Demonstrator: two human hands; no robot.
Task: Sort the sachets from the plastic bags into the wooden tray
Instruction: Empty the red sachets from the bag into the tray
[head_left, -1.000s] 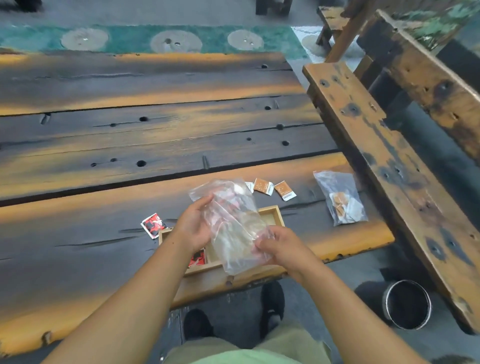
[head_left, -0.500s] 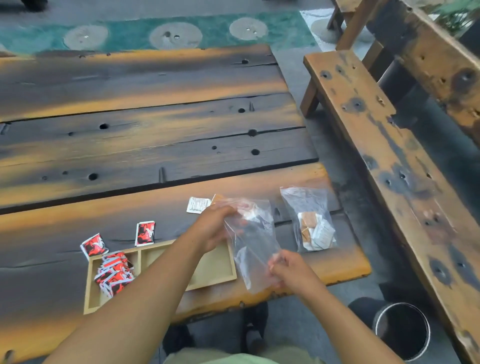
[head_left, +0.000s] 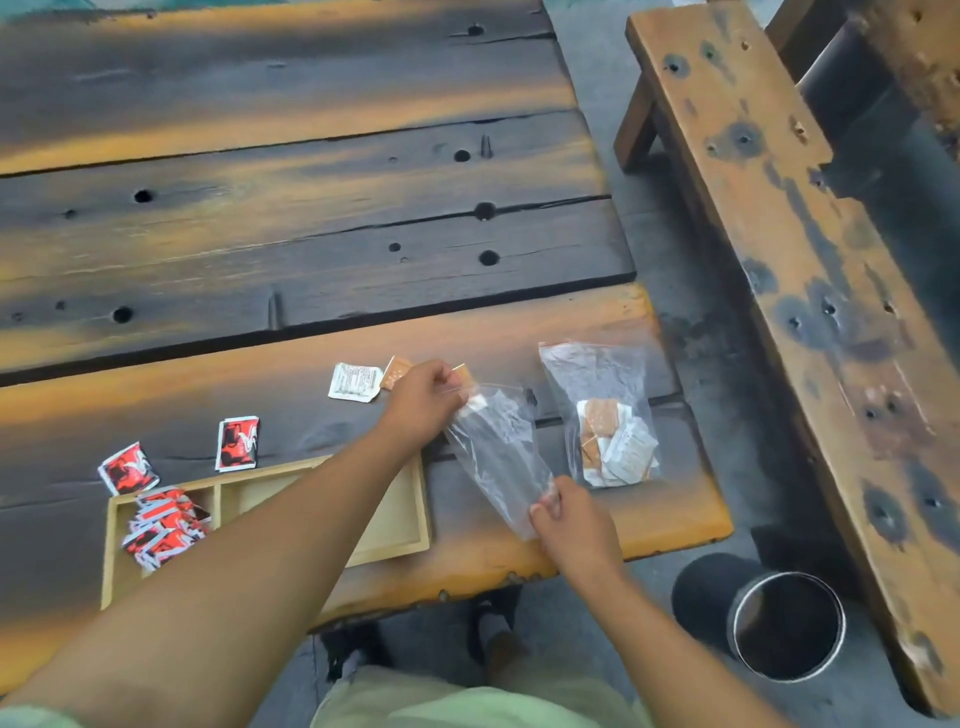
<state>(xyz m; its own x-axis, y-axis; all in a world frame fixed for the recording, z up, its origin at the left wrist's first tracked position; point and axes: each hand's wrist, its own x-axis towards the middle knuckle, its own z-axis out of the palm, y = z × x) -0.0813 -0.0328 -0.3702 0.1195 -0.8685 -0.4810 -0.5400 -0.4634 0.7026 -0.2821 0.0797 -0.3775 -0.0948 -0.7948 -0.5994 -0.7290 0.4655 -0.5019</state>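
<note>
Scorched plank worktop (head_left: 311, 249), seen from above the arms: the left hand (head_left: 423, 402) pinches the mouth of a clear bag (head_left: 493, 452), and the right hand (head_left: 574, 525) pinches its bottom corner. It looks about empty. Red sachets (head_left: 161, 525) fill the left compartment of the tray (head_left: 395, 525). Next, I'd guess, the full bag (head_left: 605, 415) just beside needs opening and emptying.

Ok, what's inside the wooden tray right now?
A heap of red sachets fills the left compartment of the wooden tray. The visible parts beyond look bare, but the left forearm covers the stretch between them.
</note>
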